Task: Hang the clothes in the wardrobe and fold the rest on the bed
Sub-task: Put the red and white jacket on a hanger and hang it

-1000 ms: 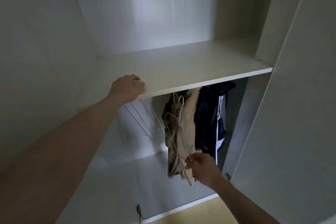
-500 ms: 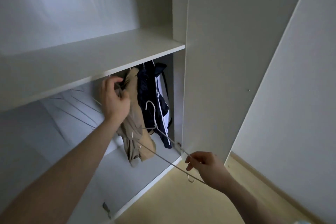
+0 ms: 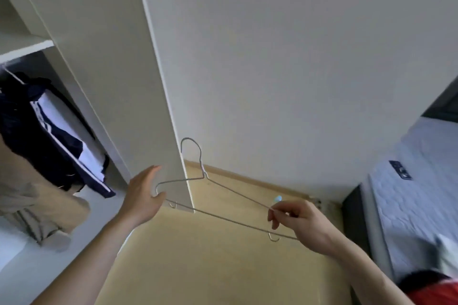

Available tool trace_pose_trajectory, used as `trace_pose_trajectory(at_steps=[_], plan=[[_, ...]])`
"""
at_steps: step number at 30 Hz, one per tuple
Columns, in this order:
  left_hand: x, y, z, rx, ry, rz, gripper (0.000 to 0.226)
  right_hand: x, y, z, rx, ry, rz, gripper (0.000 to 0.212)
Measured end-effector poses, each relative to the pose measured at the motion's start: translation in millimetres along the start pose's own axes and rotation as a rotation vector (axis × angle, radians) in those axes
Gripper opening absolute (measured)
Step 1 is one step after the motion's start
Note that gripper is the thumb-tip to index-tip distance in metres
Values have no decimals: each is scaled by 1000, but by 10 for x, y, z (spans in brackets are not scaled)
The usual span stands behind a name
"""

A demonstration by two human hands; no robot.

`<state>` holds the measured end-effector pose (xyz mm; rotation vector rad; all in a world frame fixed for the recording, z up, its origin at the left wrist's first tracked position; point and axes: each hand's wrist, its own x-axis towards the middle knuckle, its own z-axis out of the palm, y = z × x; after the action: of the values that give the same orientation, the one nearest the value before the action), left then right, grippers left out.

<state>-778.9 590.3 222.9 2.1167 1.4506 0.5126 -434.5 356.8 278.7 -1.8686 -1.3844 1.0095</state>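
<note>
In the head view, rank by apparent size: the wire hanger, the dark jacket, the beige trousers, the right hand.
1. Dark jacket and beige trousers: alike, both cut off by the frame, so unranked.
2. Wire hanger: long but thin.
3. Right hand, nearer the camera, pinching the hanger.

Light: you get soft, even, dim daylight, no glare.
Shadows: the wardrobe (image 3: 74, 82) interior sits darker.
Blur: your frame smears at the hanging clothes (image 3: 49, 136) and the bed (image 3: 416, 181).
Edges: wide-angle bending slants the wall (image 3: 297, 57).

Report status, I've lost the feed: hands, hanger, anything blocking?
Right hand pinches wire hanger. Left hand open, at hanger's other end. Hanger empty. Wardrobe door close behind.
</note>
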Motion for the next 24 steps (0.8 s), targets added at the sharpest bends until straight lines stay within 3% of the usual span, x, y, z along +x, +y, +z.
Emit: trace_pose_trajectory(at_steps=[2, 6, 12, 17, 24], plan=[[-42, 139, 187, 50, -13, -8, 59, -182, 172, -218, 25, 0, 13, 23], [-143, 1017, 1111, -82, -189, 18, 7, -1029, 958, -961, 89, 140, 107, 26], [-300, 2241, 2124, -296, -403, 11, 42, -2048, 1868, -1492, 18, 417, 377, 23], [-375, 3202, 2995, -292, -609, 87, 44, -2670, 2475, -1683, 31, 603, 542, 21], [-496, 4435, 4365, -252, -880, 203, 36, -3053, 3271, -2115, 233, 681, 671, 28]])
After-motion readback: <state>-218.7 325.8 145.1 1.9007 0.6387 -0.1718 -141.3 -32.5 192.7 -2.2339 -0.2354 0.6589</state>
